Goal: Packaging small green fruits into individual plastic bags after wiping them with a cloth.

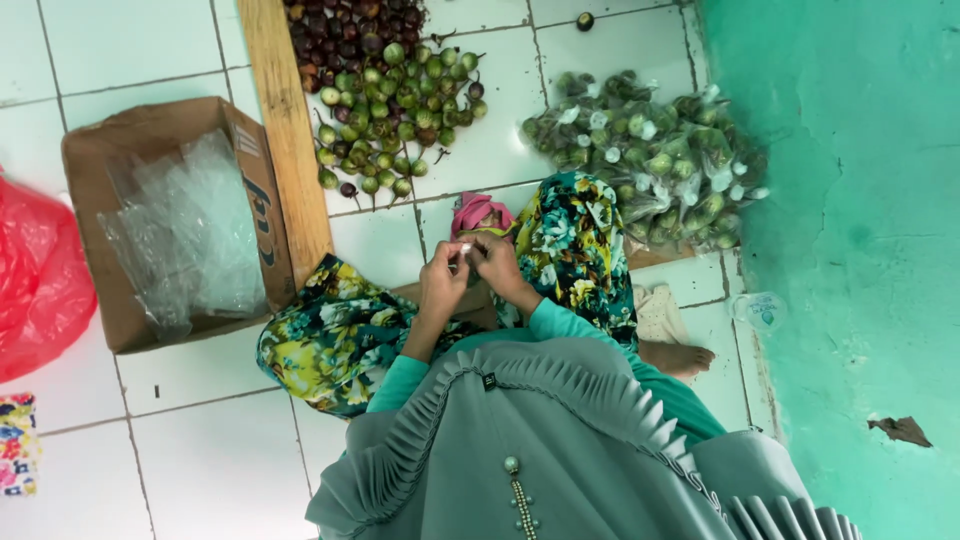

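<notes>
White floor tiles (200, 440) surround the sitter. Both hands, left (441, 283) and right (497, 262), meet mid-frame, pinching a small clear bag (465, 252). Loose fruit (395, 100) lies above, filled bags (650, 150) upper right. Thin plastic could slip from the fingers, I'd judge, spilling fruit.

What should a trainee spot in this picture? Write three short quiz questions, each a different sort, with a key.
1. True or false: the cardboard box holds clear plastic bags.
2. Where does the heap of bagged fruit lie? A) by the green wall B) inside the box C) in the person's lap
3. Fill in: the left hand and right hand, both pinching a small pale item, are held ___ (together/apart).
Key: 1 true; 2 A; 3 together.
</notes>
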